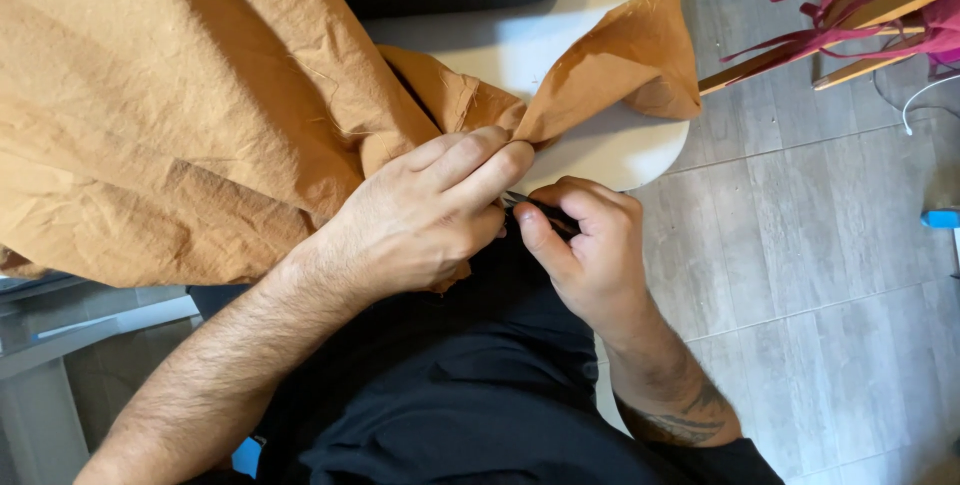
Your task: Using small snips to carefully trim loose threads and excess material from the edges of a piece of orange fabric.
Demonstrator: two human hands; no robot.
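left hand point(425, 215) pinches orange cloth point(180, 115) | right hand point(585, 245) grips dark tool point(535, 207)

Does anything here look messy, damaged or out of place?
Mostly no. The orange cloth is heavily creased, with loose threads, bunched under the left hand. Magenta strips dangle off a wooden frame. The right hand grips a thin dark tool.

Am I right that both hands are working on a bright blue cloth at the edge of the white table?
Not quite: the cloth is orange-brown, not bright blue. The head view shows the left hand pinching it and the right hand gripping a thin dark tool beside it, at the white table edge.
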